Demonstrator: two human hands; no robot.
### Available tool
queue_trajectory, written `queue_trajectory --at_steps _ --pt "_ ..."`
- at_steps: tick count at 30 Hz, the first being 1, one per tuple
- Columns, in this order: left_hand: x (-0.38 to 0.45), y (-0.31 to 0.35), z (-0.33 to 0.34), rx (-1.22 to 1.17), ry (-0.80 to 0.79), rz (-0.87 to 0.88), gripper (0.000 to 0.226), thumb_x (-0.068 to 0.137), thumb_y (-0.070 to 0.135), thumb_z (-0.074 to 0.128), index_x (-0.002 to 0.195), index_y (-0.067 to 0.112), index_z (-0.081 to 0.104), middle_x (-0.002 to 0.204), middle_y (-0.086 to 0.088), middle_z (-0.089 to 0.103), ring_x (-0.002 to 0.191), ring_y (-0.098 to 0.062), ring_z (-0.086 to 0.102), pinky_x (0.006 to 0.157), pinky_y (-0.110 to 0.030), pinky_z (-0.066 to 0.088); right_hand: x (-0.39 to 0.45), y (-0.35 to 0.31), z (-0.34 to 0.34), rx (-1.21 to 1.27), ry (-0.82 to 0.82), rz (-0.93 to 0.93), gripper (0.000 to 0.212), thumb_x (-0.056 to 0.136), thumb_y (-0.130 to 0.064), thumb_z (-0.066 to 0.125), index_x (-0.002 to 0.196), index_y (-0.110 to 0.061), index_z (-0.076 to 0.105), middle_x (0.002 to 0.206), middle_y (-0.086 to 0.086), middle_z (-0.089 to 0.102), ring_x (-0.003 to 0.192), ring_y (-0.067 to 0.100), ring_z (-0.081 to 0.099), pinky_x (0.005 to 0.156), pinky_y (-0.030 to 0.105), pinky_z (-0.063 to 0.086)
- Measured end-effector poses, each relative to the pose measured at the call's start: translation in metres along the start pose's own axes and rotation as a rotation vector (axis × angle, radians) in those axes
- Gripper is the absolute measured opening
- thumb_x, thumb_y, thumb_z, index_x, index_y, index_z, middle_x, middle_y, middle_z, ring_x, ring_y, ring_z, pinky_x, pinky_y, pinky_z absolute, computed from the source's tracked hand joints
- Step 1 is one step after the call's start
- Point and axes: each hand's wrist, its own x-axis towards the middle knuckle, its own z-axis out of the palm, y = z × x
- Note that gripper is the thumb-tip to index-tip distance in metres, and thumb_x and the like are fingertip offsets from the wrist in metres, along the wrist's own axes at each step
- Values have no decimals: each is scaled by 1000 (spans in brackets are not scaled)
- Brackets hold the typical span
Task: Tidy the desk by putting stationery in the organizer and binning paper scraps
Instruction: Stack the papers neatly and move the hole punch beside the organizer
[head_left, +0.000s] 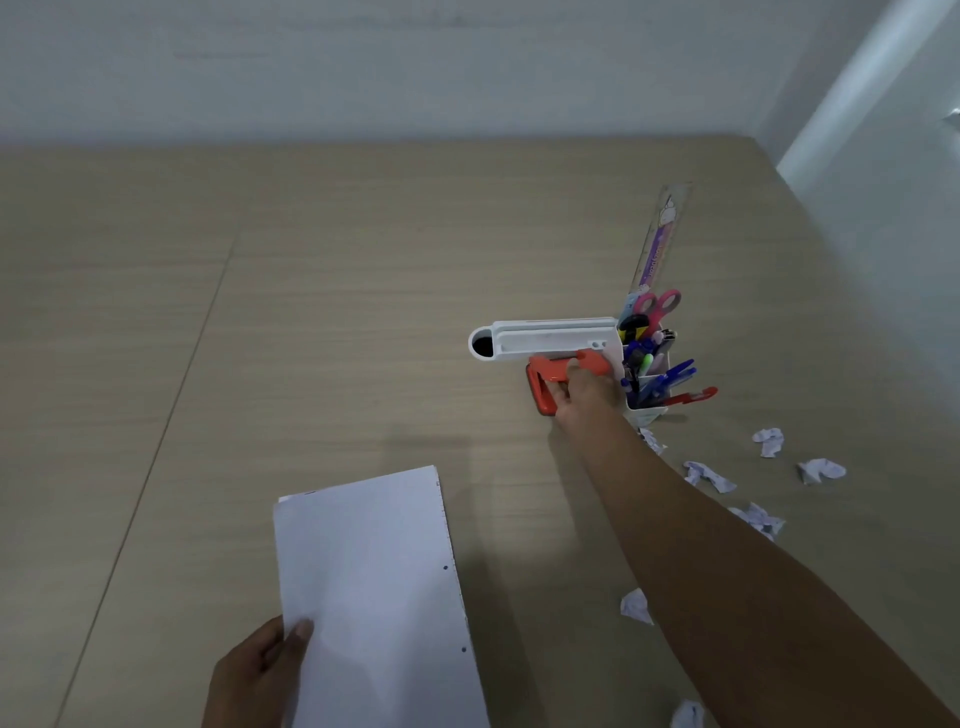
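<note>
In the head view, the right hand (574, 392) is gripping an orange hole punch (550, 379) right of centre, beside the white organizer (550, 338). The left hand (254, 670) is pinching a white sheet (374, 587) at lower left. Paper scraps (769, 441) are lying on the counter (260, 312) at right.

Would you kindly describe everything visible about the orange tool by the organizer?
The orange tool, perhaps a hole punch or stapler, looks like glossy plastic with a flat base and a raised upper arm. It lies on the desk against the front of the white organizer. The right hand grips it, covering its right part.
</note>
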Motion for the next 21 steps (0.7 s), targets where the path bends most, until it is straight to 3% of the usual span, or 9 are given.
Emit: queue_trajectory --at_steps 2,5,7,9,11,13,15,18,21 --pt "1 2 1 0 -3 18 13 92 8 68 89 18 77 68 5 77 50 8 60 50 -2 44 -1 0 1 8 24 14 58 95 -15 66 146 -13 39 140 18 47 120 35 58 91 42 59" --pt "2 7 4 13 -17 40 18 92 11 69 83 25 76 68 10 76 61 -2 63 52 -2 44 -7 0 2 -33 35 8 53 94 -22 68 140 -13 45 129 11 52 112 29 59 92 41 58" --pt "2 9 6 21 -20 58 21 92 11 69 79 26 76 68 9 76 59 -4 63 51 -5 44 -19 3 -5 -221 41 -57 25 93 -31 69 106 -11 60 102 6 59 92 23 61 90 39 58" --pt "-2 14 9 -9 -25 63 16 93 10 68 84 19 77 72 8 77 55 4 63 50 -7 46 -39 12 -26 -422 -7 -158 25 97 -32 62 76 -22 55 78 4 59 71 19 58 74 35 56" --pt "-7 21 13 -64 -44 64 14 94 9 66 89 15 77 78 4 79 59 4 66 53 -11 50 -58 27 -61 -517 -204 -138 21 99 -22 57 79 -19 59 70 5 56 61 17 52 60 32 48" --pt "-10 26 18 -114 -79 58 14 95 10 65 91 15 78 83 -1 80 68 -7 70 63 -21 55 -81 41 -96 -683 -415 -95 17 99 -19 56 90 -9 66 74 8 57 66 19 52 63 35 47" --pt "-12 30 22 -122 -114 59 15 96 14 64 90 13 78 85 -4 79 73 -16 70 72 -32 54 -99 47 -121 -722 -557 -28 23 101 -21 56 87 -5 66 74 9 51 65 18 48 62 34 44" --pt "-17 37 28 -126 -142 73 18 96 14 64 86 8 77 82 -7 78 69 -15 64 69 -31 47 -131 46 -144 -789 -664 47 23 101 -16 56 80 -7 61 65 1 52 54 8 49 55 22 43" --pt "-24 46 33 -127 -162 97 19 96 13 63 84 7 76 78 -8 77 62 -11 63 60 -25 45 -151 46 -160 -891 -675 22 18 99 -11 59 82 -6 66 67 2 60 54 7 55 57 20 49"
